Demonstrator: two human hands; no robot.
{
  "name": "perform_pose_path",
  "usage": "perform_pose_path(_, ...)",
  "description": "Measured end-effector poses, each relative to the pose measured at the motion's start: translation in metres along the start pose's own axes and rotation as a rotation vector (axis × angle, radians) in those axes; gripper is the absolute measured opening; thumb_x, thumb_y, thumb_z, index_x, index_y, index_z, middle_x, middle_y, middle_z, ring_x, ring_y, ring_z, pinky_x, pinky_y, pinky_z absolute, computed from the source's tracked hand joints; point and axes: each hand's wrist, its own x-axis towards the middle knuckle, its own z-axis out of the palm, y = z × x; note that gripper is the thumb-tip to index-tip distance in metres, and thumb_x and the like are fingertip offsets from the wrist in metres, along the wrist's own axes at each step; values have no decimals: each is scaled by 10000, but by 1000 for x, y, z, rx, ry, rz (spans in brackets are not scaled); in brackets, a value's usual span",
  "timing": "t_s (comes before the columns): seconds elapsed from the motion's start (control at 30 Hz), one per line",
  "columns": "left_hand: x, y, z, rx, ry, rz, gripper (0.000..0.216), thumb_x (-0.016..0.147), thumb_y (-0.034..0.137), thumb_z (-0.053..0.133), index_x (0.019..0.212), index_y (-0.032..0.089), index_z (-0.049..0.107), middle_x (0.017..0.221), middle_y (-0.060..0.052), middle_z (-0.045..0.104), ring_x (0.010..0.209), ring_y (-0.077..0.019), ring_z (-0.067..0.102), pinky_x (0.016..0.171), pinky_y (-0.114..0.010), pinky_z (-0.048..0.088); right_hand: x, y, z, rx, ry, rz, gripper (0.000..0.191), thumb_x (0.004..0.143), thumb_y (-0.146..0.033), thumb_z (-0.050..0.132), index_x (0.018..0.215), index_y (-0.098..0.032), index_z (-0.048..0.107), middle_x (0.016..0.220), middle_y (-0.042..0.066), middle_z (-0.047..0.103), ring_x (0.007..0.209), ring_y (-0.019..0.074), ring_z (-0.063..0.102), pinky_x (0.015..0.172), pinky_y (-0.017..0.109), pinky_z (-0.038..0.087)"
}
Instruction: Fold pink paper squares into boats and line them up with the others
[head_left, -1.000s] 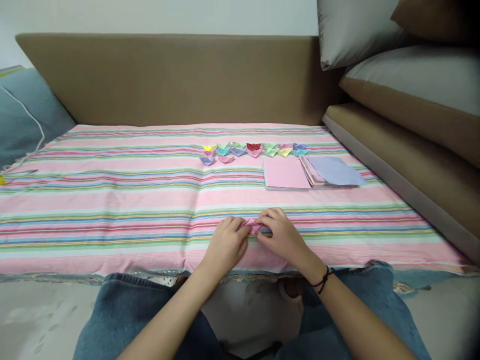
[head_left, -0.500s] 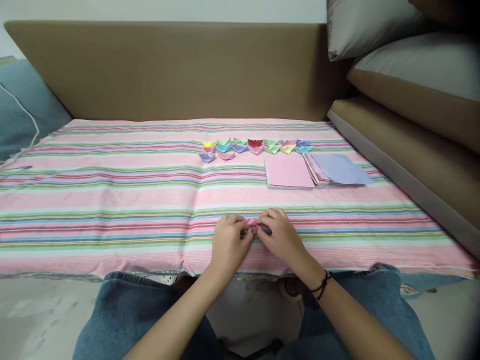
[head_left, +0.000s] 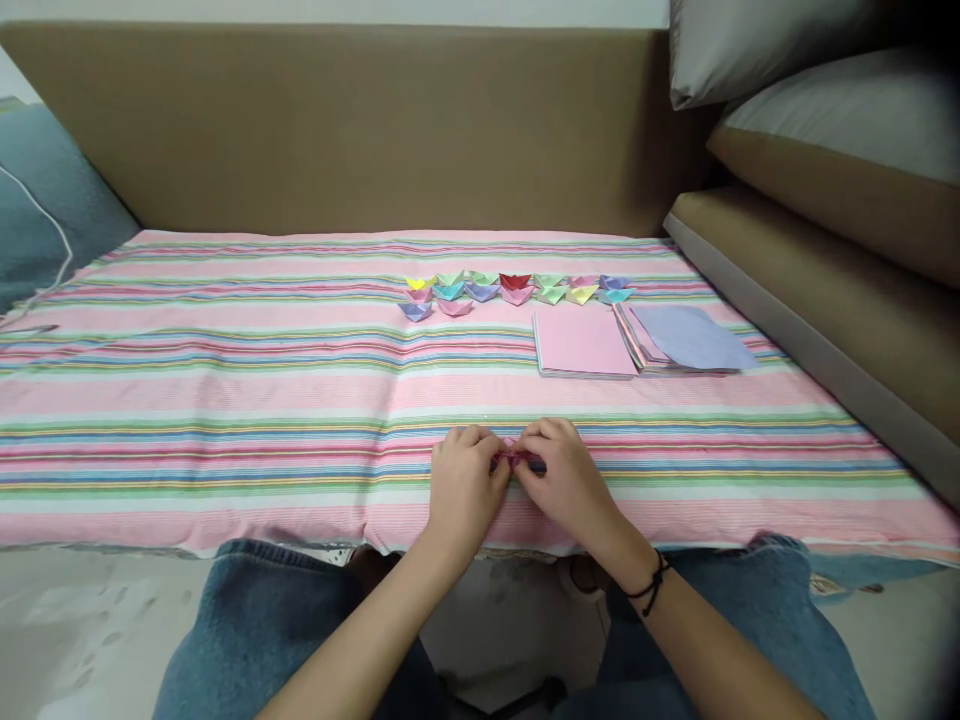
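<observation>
A small folded piece of pink paper is pinched between my two hands, just above the striped cloth near its front edge. My left hand grips its left side with thumb and fingers. On the right side, my right hand holds it the same way. Most of the paper is hidden by my fingers. Farther back, several folded paper boats of many colours stand in rows. Nearer to me lie a stack of pink square paper and a fanned stack with a bluish sheet on top.
The striped cloth covers the wide surface before me. A brown backrest rises behind it, and stacked cushions stand along the right side. A white cable runs at the far left.
My fingertips have come closer together over the pink paper, and less of it shows. The camera view has shifted slightly. Boats and paper stacks stay where they were.
</observation>
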Motion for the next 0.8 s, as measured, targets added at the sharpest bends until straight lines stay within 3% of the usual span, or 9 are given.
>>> perform_pose_path(0.27, 2, -7, 9, -166, 71, 116, 95, 802, 167, 584, 837, 213, 659, 987, -32, 659, 913, -201, 587, 807, -345, 448, 0, 3, 1, -6, -15, 21, 138, 713, -69, 539, 703, -188, 608, 814, 64, 586, 877, 238, 483, 791, 370, 420)
perform_pose_path(0.53, -7, -9, 16, -217, 146, 119, 85, 790, 137, 591, 772, 198, 647, 1052, -63, 641, 957, -213, 585, 830, -370, 467, -1, 2, -7, 16, -27, -27, 139, 708, -70, 518, 736, -200, 558, 772, 40, 595, 829, 224, 509, 745, 339, 411)
perform_pose_path(0.8, -8, -2, 11, -267, 121, 81, 89, 775, 133, 615, 779, 209, 662, 889, -21, 698, 844, -197, 578, 774, -352, 461, -3, 3, -11, 137, -36, 4, 215, 674, -71, 503, 834, -213, 489, 837, 28, 586, 825, 203, 539, 722, 312, 423)
